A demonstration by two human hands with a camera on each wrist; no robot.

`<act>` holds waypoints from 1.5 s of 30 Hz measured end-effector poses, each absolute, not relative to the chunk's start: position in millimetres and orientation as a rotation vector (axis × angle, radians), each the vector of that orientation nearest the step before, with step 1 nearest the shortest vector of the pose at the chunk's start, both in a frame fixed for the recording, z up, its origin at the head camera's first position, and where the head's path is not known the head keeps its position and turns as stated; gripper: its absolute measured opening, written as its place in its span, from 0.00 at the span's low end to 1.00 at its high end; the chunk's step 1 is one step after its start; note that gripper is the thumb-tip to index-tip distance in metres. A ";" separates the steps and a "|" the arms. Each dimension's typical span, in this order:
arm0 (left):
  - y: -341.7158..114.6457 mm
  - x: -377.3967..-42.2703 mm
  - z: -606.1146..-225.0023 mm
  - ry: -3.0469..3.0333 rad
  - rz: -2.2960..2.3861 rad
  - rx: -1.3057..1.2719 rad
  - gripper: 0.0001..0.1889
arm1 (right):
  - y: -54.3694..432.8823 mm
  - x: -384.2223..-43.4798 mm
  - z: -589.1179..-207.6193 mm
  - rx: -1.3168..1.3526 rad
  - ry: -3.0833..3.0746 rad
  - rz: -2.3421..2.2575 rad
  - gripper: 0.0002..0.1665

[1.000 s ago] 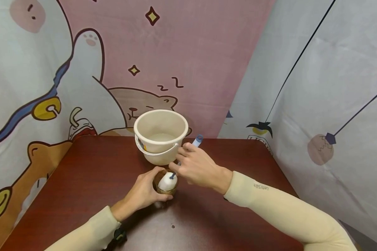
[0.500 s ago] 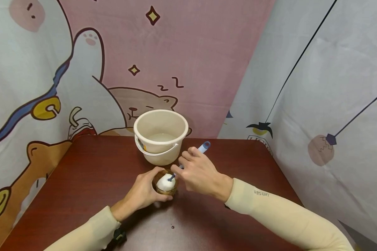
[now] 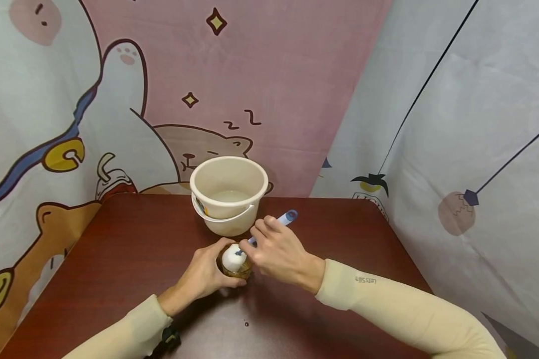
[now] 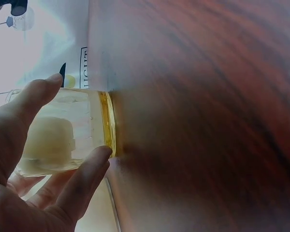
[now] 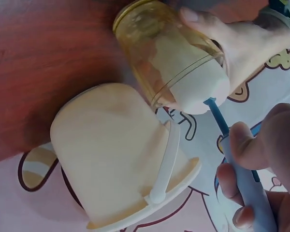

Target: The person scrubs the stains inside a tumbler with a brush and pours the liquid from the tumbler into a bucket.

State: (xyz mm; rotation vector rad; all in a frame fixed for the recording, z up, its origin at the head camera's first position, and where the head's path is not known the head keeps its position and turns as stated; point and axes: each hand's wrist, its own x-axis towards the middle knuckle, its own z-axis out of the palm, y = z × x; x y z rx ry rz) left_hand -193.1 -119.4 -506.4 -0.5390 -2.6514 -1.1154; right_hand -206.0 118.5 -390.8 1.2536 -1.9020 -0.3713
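Observation:
My left hand (image 3: 204, 271) holds an amber glass (image 4: 94, 125) from the left, thumb and fingers around its sides; its base is on the table or very near it. Inside sits the white sponge head (image 3: 232, 258) of a cup brush, bulging up at the mouth. A thin blue stem (image 5: 219, 117) joins it to a pale blue handle (image 5: 253, 200). Curled around that handle is my right hand (image 3: 276, 252), just right of the glass, with the handle's end sticking out above the fist. The lower sponge shows blurred through the glass in the left wrist view.
A cream bucket (image 3: 228, 227) with a lowered white handle stands right behind the glass, with some liquid apparently inside. A small drop (image 3: 246, 324) lies on the dark red table (image 3: 341, 234) in front. Printed cloth (image 3: 296, 99) hangs behind.
The brush handle has tilted lower and its far end has swung right, then slightly back. The sponge head has shifted left inside the glass. My left hand stays in place around the glass.

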 end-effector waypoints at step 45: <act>-120.5 -194.7 -506.2 -2.677 -1.077 -0.550 0.48 | 81.2 -237.4 -326.9 1.612 -1.963 -0.840 0.12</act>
